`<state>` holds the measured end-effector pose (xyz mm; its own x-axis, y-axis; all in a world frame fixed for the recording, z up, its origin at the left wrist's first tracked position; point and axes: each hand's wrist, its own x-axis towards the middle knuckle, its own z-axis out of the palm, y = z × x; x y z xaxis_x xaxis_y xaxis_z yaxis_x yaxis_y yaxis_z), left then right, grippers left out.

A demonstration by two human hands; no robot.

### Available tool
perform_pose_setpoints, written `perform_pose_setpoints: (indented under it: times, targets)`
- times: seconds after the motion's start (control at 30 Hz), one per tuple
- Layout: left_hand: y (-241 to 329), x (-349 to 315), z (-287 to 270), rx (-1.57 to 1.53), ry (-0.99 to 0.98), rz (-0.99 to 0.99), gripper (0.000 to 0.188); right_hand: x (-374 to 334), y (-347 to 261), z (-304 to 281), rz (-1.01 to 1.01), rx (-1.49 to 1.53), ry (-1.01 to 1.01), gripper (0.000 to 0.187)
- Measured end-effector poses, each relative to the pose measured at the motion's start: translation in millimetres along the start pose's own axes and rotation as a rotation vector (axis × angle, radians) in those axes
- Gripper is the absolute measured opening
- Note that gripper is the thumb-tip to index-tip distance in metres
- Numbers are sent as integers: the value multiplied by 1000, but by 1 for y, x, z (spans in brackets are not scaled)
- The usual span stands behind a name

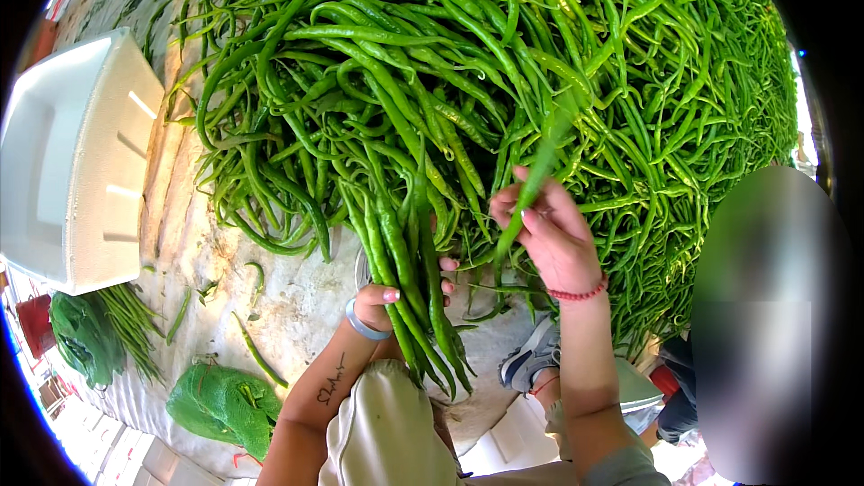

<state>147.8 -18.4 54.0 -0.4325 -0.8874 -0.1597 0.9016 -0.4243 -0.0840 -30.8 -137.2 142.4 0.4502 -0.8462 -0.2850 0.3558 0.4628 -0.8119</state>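
Observation:
My left hand is closed around a bunch of long green chili peppers, which hang lengthwise over my lap with their tips downward. To the right of it, my right hand is raised with a single green chili pepper pinched between thumb and fingers, smeared by motion. Both hands are at the near edge of a big heap of the same peppers that fills the far and right side. Part of my left hand's fingers is hidden behind the bunch.
A white foam box stands tilted at the left. Loose peppers lie on the pale, stained ground sheet. Green mesh bags rest at the lower left. A blurred shape covers the right side, and a grey shoe is near my right forearm.

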Motion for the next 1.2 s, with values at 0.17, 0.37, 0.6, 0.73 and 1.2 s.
perform_pose_setpoints:
  times: [0.17, 0.37, 0.6, 0.73, 1.2]
  targets:
    - [2, 5, 10, -58, 70, 15, 87, -11, -4, 3, -474, -700, -266, 11]
    - [-4, 8, 23, 16, 118, 43, 85, -29, 46, 43, -444, -1264, -421, 35]
    - [4, -4, 6, -221, -34, 46, 88, 49, 19, 43, -453, -1060, 144, 25]
    - [0, 0, 7, -138, -35, 7, 85, 142, 49, 28, 56, -1370, 181, 45]
    - [7, -5, 7, -100, -11, 90, 82, 87, 34, -14, 375, -1104, 115, 24]
